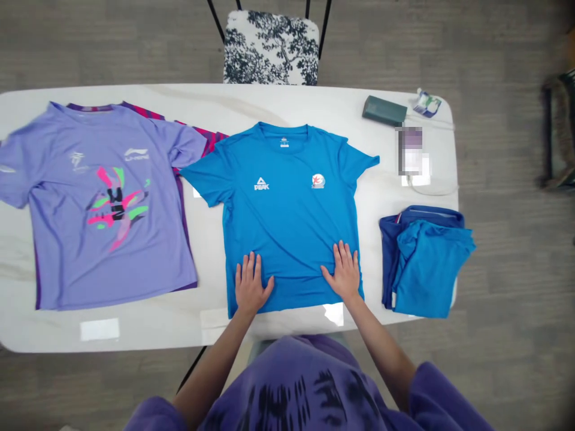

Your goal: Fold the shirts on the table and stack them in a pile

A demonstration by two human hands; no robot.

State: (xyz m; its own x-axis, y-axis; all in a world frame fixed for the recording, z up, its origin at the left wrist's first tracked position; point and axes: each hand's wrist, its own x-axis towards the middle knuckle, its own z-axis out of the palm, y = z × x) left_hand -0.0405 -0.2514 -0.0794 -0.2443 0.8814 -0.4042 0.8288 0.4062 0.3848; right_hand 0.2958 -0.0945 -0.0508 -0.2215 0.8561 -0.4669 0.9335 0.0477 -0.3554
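Observation:
A blue T-shirt (290, 203) lies spread flat, front up, in the middle of the white table (215, 108). My left hand (250, 284) rests flat on its lower left hem, fingers stretched out. My right hand (344, 272) lies flat on the lower right hem, fingers apart. Neither hand holds anything.
A lilac T-shirt (103, 203) lies flat at the left, over a purple and pink striped one (197, 133). Folded blue garments (424, 260) sit at the right edge. A dark green case (384, 111), a small packet (426, 103) and a cable lie at the back right. A patterned chair (271, 48) stands behind.

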